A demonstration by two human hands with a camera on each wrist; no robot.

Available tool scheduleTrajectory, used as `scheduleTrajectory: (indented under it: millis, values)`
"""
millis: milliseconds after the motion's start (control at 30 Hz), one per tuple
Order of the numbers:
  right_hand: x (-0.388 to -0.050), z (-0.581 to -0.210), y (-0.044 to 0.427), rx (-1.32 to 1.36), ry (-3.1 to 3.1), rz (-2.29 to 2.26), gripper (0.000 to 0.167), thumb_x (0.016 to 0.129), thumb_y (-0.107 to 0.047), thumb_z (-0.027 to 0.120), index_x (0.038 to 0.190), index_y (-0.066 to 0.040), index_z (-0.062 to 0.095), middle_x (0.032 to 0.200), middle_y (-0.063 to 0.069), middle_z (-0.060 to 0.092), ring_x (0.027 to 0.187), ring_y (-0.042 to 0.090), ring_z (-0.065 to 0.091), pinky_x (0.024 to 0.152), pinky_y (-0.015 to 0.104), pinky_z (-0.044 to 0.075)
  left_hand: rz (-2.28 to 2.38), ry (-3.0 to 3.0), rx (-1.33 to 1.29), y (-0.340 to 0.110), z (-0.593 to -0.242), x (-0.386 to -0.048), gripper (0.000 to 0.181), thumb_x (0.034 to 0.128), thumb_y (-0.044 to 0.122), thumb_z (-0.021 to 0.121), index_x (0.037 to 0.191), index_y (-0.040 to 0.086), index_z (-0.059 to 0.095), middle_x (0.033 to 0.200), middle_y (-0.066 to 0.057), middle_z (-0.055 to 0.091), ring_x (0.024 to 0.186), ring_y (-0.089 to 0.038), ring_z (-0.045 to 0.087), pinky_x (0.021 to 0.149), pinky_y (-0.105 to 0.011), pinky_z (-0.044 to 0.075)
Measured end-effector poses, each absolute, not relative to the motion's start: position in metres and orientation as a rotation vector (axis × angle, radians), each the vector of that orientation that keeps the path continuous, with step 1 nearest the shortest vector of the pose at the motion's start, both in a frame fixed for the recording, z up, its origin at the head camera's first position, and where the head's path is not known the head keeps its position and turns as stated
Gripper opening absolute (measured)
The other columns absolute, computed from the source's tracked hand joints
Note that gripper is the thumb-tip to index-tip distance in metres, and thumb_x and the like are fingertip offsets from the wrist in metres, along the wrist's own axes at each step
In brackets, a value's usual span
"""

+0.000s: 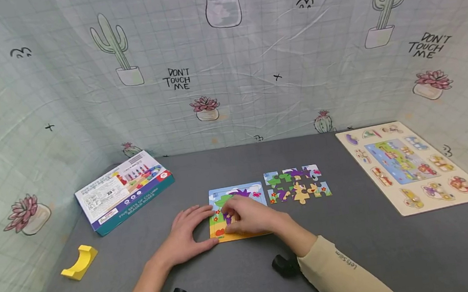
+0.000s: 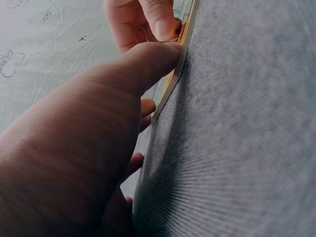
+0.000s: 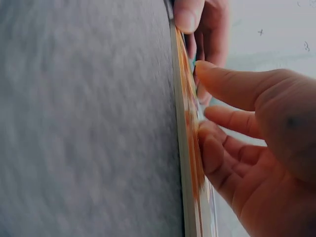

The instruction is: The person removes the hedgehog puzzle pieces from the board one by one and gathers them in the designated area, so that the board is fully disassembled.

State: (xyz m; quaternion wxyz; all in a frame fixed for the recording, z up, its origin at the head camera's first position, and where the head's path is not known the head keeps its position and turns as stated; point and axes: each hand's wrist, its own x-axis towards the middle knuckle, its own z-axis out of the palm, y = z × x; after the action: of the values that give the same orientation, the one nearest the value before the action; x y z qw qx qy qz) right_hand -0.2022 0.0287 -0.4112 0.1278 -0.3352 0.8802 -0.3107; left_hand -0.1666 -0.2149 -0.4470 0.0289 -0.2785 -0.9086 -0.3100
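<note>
A colourful jigsaw board [image 1: 221, 238] lies flat on the grey table in front of me. My left hand [image 1: 185, 234] rests at its left side, fingers spread, the thumb touching the near left corner. Over the board's middle, my right hand [image 1: 249, 213] bends its thumb and fingers down to the picture, pinching at a puzzle piece there that they mostly hide. In the right wrist view the thumb [image 3: 227, 84] and fingers meet the board's surface. Beside the board, on the right, lie several loose jigsaw pieces [image 1: 299, 191] with purple, green and tan parts.
At the back left sits a teal and white box [image 1: 134, 201]. A yellow curved block [image 1: 79, 263] is nearer on the left. On the right lies a wooden picture board [image 1: 392, 189] with animal and vehicle shapes. A printed curtain [image 1: 241, 66] hangs behind the table.
</note>
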Motion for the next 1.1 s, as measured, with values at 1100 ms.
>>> scheduleTrajectory:
  millis: [1100]
  values:
    - [-0.1943, -0.4131, 0.0194, -0.954, 2.653, -0.889, 0.045, 0.085, -0.028, 0.085, 0.115, -0.006, 0.059, 0.099, -0.001, 0.055, 0.087, 0.013, 0.052, 0.08, 0.027, 0.049, -0.962, -2.799, -0.869, -0.2145, -0.4477, -0.1667, 0.066, 0.0847, 0.042, 0.08, 0.141, 0.013, 0.06, 0.148, -0.007, 0.051, 0.142, -0.04, 0.033, 0.111, -0.069, 0.013]
